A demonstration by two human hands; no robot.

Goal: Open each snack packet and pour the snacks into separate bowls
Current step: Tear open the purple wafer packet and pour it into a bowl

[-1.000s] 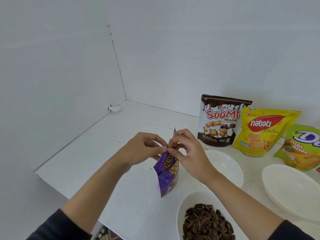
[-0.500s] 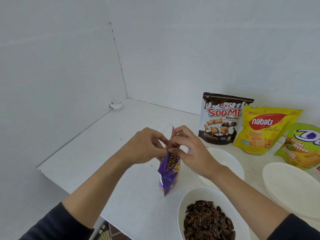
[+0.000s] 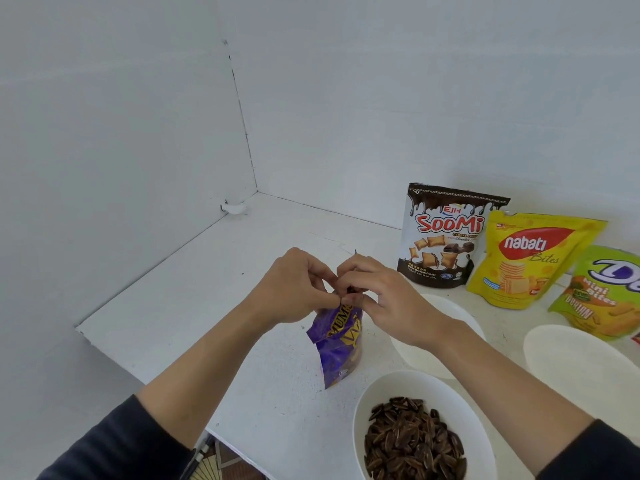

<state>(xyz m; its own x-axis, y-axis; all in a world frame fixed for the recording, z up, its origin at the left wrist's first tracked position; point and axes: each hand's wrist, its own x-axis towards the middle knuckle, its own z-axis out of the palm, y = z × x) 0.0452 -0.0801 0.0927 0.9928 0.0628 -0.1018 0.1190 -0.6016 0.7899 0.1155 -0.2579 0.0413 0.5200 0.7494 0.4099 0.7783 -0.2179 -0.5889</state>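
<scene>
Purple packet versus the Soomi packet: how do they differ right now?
The purple packet is pinched at its top by the left hand and right hand; the Soomi packet stands untouched by the back wall. The purple packet is creased and bent at the top; the Soomi packet's top edge is flat and looks sealed. The purple packet looks narrower than the Soomi packet. Both are upright snack pouches.

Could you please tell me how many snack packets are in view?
4: a purple packet held by the left hand and right hand; the Soomi packet, yellow Nabati packet and green packet by the wall. A red sliver at far right may be another.
</scene>
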